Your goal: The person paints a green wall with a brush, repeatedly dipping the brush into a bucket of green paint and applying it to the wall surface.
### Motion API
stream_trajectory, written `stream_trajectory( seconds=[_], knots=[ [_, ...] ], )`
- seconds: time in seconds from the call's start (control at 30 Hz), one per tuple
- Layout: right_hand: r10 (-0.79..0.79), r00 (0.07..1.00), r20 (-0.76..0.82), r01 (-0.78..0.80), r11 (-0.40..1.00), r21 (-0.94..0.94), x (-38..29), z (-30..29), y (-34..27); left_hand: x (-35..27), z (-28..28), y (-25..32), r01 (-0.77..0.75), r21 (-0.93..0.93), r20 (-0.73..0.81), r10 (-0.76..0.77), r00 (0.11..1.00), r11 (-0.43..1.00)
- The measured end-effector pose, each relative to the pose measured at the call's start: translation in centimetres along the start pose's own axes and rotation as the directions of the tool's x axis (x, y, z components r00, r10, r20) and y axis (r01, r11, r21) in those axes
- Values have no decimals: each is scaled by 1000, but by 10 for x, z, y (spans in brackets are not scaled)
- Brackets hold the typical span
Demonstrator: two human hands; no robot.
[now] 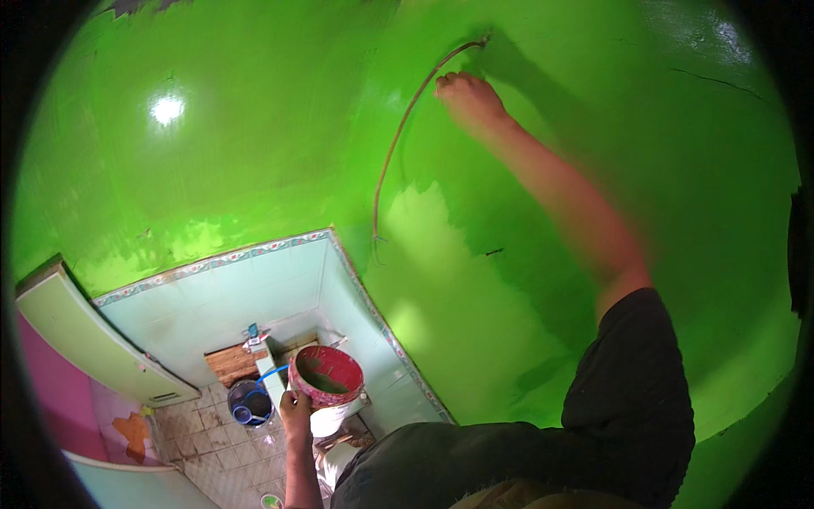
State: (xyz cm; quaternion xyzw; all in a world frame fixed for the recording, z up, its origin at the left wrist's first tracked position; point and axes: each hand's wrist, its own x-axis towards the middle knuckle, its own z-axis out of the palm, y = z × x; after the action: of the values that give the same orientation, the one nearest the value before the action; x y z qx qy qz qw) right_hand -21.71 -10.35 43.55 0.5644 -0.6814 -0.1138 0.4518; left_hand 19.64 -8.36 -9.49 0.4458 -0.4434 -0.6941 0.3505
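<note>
My left hand (296,410) grips the rim of a red pail (337,364), low in the view. Its inside is smeared with green, and the outer rim is stained. Up against the green wall (547,273), my right hand (469,98) is raised with its fingers curled. Whether something is held in those fingers is hidden from me. Just beside that hand a brown cable (402,127) comes out of the wall and curves down to frayed ends. Around the arm the wall is darker green, with a lighter green patch (420,223) lower down.
Pale tiles with a patterned border (254,254) cover the lower wall. A light green door (95,324) stands at left. On the tiled floor (219,458) are a dark bucket (257,407) with a blue dipper (243,415) and a small green-stained container (271,502). A wooden board (232,364) lies near the ledge.
</note>
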Motion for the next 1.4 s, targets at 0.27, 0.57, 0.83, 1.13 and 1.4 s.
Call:
stream_trajectory(
  seconds=[0.27,0.57,0.83,1.13,1.4],
  knots=[
    [447,893,-58,-307,698,647,-52,-29,-109,-7,-10,2,-19,42,-39,21,999,999],
    [519,854,44,-89,62,994,-131,-10,-226,-14,-8,5,-3,43,-110,8,994,999],
    [164,822,545,-460,-372,806,-212,45,-307,-18,-2,-9,13,42,-65,-10,998,999],
    [-21,632,775,-543,-726,423,-270,94,-338,-39,12,3,60,176,-81,-46,996,983],
    [-144,520,842,-600,-763,240,-318,96,-351,-31,-1,-29,52,468,-68,-23,997,882]
  ],
)
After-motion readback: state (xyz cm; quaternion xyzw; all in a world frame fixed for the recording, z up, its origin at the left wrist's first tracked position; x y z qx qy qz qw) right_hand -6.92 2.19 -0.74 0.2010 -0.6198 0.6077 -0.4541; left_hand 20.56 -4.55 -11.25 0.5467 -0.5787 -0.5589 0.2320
